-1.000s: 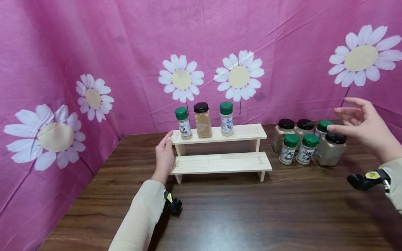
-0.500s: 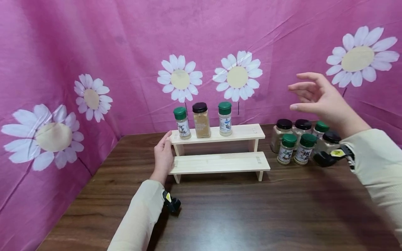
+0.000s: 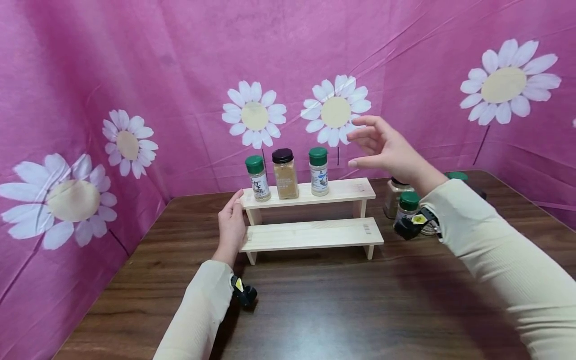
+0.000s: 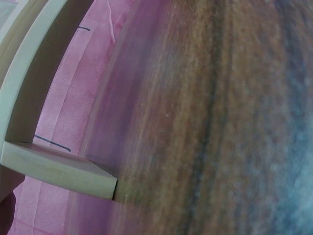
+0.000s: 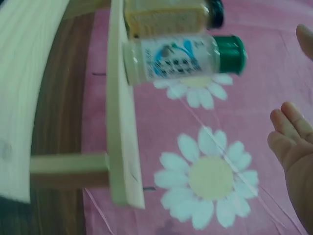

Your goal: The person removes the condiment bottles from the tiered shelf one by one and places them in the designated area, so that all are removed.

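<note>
A two-tier wooden rack [image 3: 310, 235] stands on the table. My left hand [image 3: 231, 227] grips its left end, fingertips at the upper shelf's edge; the left wrist view shows a rack leg [image 4: 63, 171] and only a sliver of that hand. Lined up on the upper shelf are a green-capped spice bottle [image 3: 258, 182], a black-capped spice jar [image 3: 286, 177] of tan powder, and another green-capped bottle [image 3: 319, 175]. Holding nothing, my right hand [image 3: 389, 152] hovers above the shelf's right end, thumb and fingers apart. The right wrist view shows its fingers [image 5: 288, 127] beyond the nearest bottle.
Right of the rack, several more spice bottles stand grouped, among them a green-capped one [image 3: 409, 201] and a black-capped jar [image 3: 394, 197]; my right forearm [image 3: 490, 250] partly hides them. A pink flowered cloth [image 3: 180, 75] hangs behind the brown table [image 3: 324, 305].
My right hand has moved left from over the grouped bottles, rising then dipping, to near the upper shelf's right end, still holding nothing. The left hand stays on the rack.
</note>
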Demonstrator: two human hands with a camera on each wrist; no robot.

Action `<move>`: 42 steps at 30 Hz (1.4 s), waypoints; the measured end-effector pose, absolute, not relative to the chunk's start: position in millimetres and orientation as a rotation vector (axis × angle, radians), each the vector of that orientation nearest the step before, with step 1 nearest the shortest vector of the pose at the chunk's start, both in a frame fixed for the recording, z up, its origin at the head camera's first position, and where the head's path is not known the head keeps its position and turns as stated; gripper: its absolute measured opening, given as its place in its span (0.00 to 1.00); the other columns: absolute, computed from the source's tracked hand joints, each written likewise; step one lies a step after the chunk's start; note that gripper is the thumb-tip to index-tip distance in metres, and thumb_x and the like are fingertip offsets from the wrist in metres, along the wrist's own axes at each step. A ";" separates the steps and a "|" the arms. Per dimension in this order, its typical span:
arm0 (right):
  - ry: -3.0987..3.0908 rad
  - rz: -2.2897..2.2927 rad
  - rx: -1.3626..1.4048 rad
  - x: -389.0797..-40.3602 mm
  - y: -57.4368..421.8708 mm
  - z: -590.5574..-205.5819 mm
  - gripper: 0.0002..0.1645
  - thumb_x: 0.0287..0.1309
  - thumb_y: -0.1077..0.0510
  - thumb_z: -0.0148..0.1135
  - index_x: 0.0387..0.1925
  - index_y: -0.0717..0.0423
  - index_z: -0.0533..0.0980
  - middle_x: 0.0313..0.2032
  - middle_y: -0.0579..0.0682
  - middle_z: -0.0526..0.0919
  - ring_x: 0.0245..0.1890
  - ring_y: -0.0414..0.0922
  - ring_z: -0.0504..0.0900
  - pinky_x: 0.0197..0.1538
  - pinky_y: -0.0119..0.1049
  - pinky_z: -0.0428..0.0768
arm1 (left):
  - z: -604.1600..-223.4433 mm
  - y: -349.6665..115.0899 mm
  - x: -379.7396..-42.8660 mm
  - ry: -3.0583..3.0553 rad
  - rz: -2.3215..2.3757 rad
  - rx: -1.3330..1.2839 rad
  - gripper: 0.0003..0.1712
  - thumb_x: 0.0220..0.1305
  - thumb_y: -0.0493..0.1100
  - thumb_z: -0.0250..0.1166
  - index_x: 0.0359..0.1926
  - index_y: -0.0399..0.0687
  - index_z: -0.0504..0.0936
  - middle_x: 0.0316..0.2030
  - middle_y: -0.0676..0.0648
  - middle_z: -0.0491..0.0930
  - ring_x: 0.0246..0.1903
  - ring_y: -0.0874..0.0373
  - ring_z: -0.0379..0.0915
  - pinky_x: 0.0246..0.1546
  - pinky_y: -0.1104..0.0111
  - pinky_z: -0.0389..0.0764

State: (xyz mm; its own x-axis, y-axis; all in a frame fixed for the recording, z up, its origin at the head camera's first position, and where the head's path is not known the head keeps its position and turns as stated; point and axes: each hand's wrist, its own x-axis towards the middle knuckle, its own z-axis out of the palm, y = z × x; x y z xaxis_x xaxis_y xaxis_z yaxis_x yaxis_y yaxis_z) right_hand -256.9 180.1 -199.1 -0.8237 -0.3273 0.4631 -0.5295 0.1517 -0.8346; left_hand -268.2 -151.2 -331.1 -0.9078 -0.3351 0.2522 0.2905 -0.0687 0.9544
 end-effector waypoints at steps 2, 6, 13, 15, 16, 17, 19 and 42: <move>-2.281 1.743 0.813 -259.2 172.0 -203.2 0.44 0.44 0.73 0.66 0.62 0.51 0.60 0.49 0.49 0.73 0.57 0.48 0.70 0.67 0.36 0.63 | -330.9 -151.0 -267.7 -1.799 -2.027 0.044 0.21 0.68 0.36 0.46 0.59 0.41 0.73 0.59 0.40 0.70 0.59 0.54 0.66 0.60 0.68 0.70; -2.330 1.775 0.778 -263.5 158.3 -214.2 0.45 0.44 0.71 0.67 0.63 0.53 0.58 0.53 0.56 0.71 0.61 0.52 0.67 0.69 0.43 0.61 | -330.6 -151.5 -266.8 -1.809 -2.017 0.053 0.21 0.68 0.35 0.46 0.59 0.42 0.73 0.59 0.41 0.71 0.59 0.54 0.66 0.60 0.68 0.69; -2.348 1.825 0.747 -274.5 144.2 -234.0 0.48 0.44 0.71 0.67 0.65 0.54 0.55 0.56 0.63 0.68 0.60 0.53 0.67 0.69 0.44 0.60 | -330.3 -151.6 -265.8 -1.821 -2.011 0.053 0.21 0.68 0.36 0.46 0.59 0.42 0.73 0.59 0.42 0.71 0.59 0.56 0.66 0.60 0.69 0.69; -2.366 1.832 0.725 -277.1 141.5 -238.1 0.48 0.44 0.70 0.67 0.66 0.55 0.54 0.56 0.62 0.68 0.60 0.53 0.67 0.69 0.43 0.60 | -330.3 -151.5 -266.5 -1.818 -2.010 0.052 0.21 0.68 0.36 0.46 0.59 0.42 0.73 0.59 0.42 0.71 0.59 0.55 0.66 0.60 0.69 0.69; -2.378 1.826 0.721 -278.0 140.1 -239.7 0.49 0.45 0.70 0.67 0.66 0.55 0.53 0.56 0.63 0.68 0.60 0.54 0.67 0.69 0.44 0.60 | -330.1 -151.5 -266.7 -1.818 -2.008 0.050 0.21 0.68 0.36 0.46 0.59 0.42 0.73 0.59 0.42 0.71 0.59 0.55 0.66 0.60 0.69 0.69; -2.386 1.834 0.723 -278.5 138.7 -241.1 0.49 0.45 0.71 0.67 0.66 0.56 0.52 0.56 0.63 0.68 0.59 0.55 0.67 0.68 0.45 0.61 | -329.9 -151.5 -266.8 -1.814 -2.009 0.048 0.21 0.68 0.36 0.46 0.59 0.42 0.73 0.59 0.42 0.70 0.59 0.55 0.66 0.60 0.69 0.69; -2.415 1.838 0.724 -279.3 136.3 -243.3 0.49 0.45 0.71 0.66 0.66 0.57 0.51 0.56 0.64 0.68 0.59 0.55 0.67 0.67 0.47 0.63 | -330.0 -151.5 -267.3 -1.815 -2.006 0.057 0.21 0.68 0.36 0.46 0.59 0.42 0.74 0.59 0.42 0.71 0.58 0.56 0.67 0.60 0.69 0.69; -2.613 1.593 0.625 -284.4 115.9 -257.9 0.44 0.47 0.71 0.64 0.64 0.58 0.54 0.56 0.67 0.72 0.56 0.59 0.72 0.61 0.50 0.69 | -330.8 -150.0 -268.0 -1.769 -2.049 0.041 0.21 0.67 0.35 0.46 0.59 0.40 0.73 0.59 0.41 0.71 0.58 0.55 0.66 0.60 0.69 0.70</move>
State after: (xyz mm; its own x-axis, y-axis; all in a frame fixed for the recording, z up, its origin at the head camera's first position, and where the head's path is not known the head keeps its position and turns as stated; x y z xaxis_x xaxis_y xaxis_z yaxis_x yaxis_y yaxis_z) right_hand -284.4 115.9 -257.9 -0.9198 -0.3257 0.2189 -0.3438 0.3999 -0.8496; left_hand -268.0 -150.0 -330.8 -0.9065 -0.3379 0.2531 0.2997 -0.0928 0.9495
